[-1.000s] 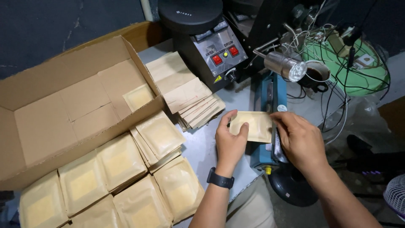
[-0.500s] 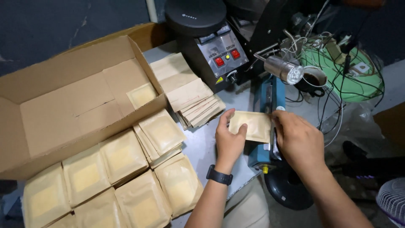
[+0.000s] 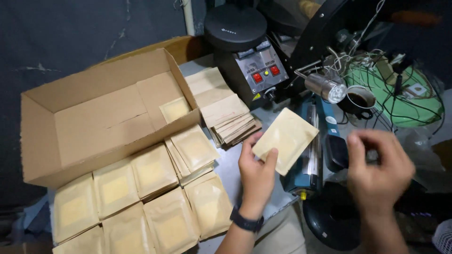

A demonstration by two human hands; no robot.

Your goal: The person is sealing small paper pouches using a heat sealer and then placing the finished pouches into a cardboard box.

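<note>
Your left hand (image 3: pixel 256 171) pinched one kraft pouch (image 3: pixel 285 138) clear of the blue sealer (image 3: pixel 310 155), your right hand (image 3: pixel 379 169) hung loosely curled and empty — many filled pouches (image 3: pixel 155 197) lay finished, the flat stack (image 3: pixel 226 115) remained.

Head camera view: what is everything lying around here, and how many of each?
Cardboard box: one, brown, open, at left, one pouch inside.
Filled pouches: about ten, tan paper, spread on the table below the box.
Flat pouches: one stack, tan, right of the box.
Held pouch: one, tan, over the sealer.
Sealer: one, blue, long bar, centre right.
Black machine: one, red switches, at top.
Cup: one, dark liquid inside, right of the machine.
Wires: tangle, on a green base, top right.
Left hand: holds the pouch, dark watch on wrist.
Right hand: blurred, empty, beside the sealer.
</note>
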